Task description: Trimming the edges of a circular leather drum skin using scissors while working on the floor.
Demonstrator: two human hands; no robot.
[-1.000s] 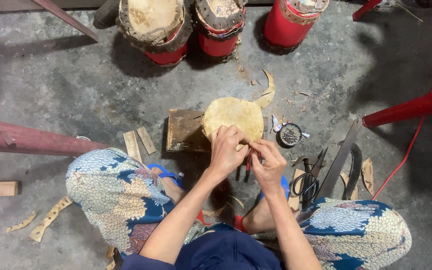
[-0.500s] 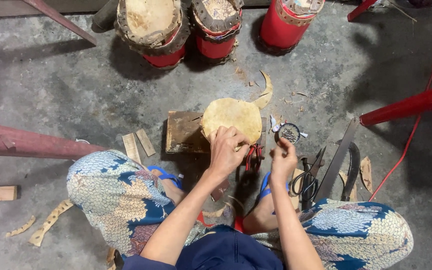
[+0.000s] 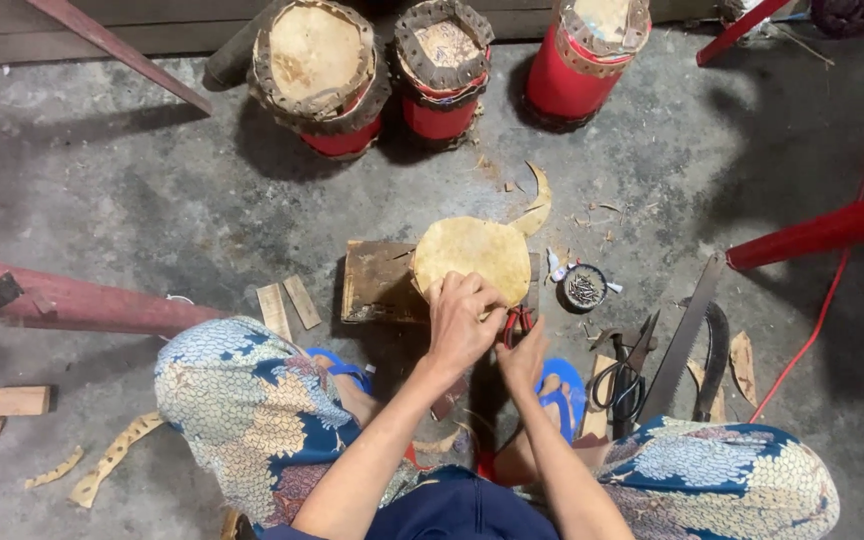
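A round tan hide disc (image 3: 472,250) lies on a dark wooden block (image 3: 377,282) on the concrete floor in front of my knees. My left hand (image 3: 462,322) presses down on the disc's near edge, fingers curled over it. Just to its right, my right hand (image 3: 524,358) is closed around red-handled pliers (image 3: 518,320), whose tip points at the disc's near-right edge. A curved hide offcut (image 3: 538,205) sticks out from the disc's far right side.
Three red drums (image 3: 317,75) (image 3: 442,70) (image 3: 587,55) stand at the back. A small tin of nails (image 3: 584,288), scissors (image 3: 620,378), a long flat blade (image 3: 687,335) and a curved knife (image 3: 717,355) lie to the right. Red poles (image 3: 822,232) (image 3: 82,305), a red cable (image 3: 852,230) and wood scraps (image 3: 287,305) surround me.
My right hand left the disc's near edge, swung out to the right, then came back lower and now grips the red-handled pliers. My left hand stayed on the disc.
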